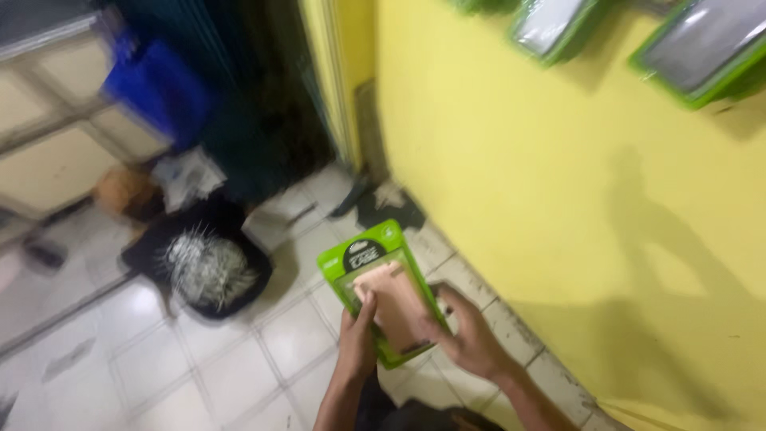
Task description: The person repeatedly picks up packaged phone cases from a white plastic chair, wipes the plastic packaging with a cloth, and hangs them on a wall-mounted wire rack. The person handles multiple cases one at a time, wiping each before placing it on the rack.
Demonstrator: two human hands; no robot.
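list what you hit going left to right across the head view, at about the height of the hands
black bag on the tiled floor → left hand → green package → right hand → yellow wall

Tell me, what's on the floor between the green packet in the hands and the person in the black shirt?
Only bare white floor tiles lie between the green packet and the person in the black shirt, as the head view shows.
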